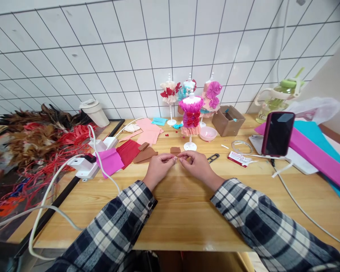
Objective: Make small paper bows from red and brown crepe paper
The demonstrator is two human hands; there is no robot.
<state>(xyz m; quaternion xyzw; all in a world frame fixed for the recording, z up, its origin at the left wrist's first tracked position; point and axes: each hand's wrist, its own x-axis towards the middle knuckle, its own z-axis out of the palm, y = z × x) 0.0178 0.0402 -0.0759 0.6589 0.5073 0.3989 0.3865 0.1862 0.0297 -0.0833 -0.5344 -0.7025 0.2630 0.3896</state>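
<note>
Over the middle of the table, my left hand (158,168) and my right hand (197,166) meet fingertip to fingertip. Both are closed in a pinch on something small and thin that I cannot make out. Just beyond the fingers lies a small brown paper piece (175,150). More brown paper (145,154) is beside my left hand, next to red paper (128,153) and magenta paper (110,162). A mini dress form (190,115) in a magenta, red and peach paper dress stands behind my hands. Near my right hand is a flat dark tool (213,158) with a slot.
Several more dressed forms (170,94) stand by the tiled wall, near a cardboard box (229,121) and a pink bowl (208,133). A phone (278,134) stands upright at right. White cables and a power strip (85,166) cross the left side, beside a feather pile (42,139).
</note>
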